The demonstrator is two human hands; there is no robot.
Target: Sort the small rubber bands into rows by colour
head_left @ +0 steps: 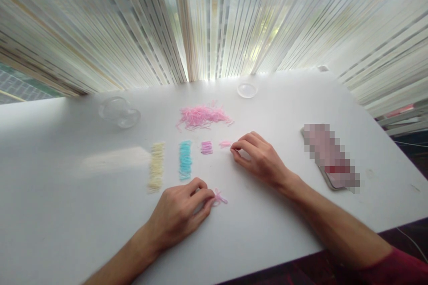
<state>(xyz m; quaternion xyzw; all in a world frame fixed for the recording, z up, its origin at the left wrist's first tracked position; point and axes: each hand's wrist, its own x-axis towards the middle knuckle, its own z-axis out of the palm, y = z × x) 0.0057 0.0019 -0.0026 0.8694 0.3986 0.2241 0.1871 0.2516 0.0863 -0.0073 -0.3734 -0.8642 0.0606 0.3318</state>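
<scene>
My left hand point(187, 207) rests low on the white table, thumb and fingers pinched at the edge of a small bunch of pink and purple bands point(219, 197) that look like thin elastics. My right hand point(257, 153) is closed in a pinch at the right end of a short row of pink bands point(225, 144); anything between its fingertips is too small to make out. Left of that row lie neat stacks of purple bands point(206, 147), blue bands point(185, 160) and yellow bands point(156, 167). Behind them spreads a loose pile of pink bands point(203, 116).
At the back left of the white table point(83, 213) stands a clear plastic container point(119, 112). A clear round lid point(247, 90) lies near the back edge. To the right is a blurred-out phone-like object point(329, 156). Striped curtains point(214, 18) hang behind the table.
</scene>
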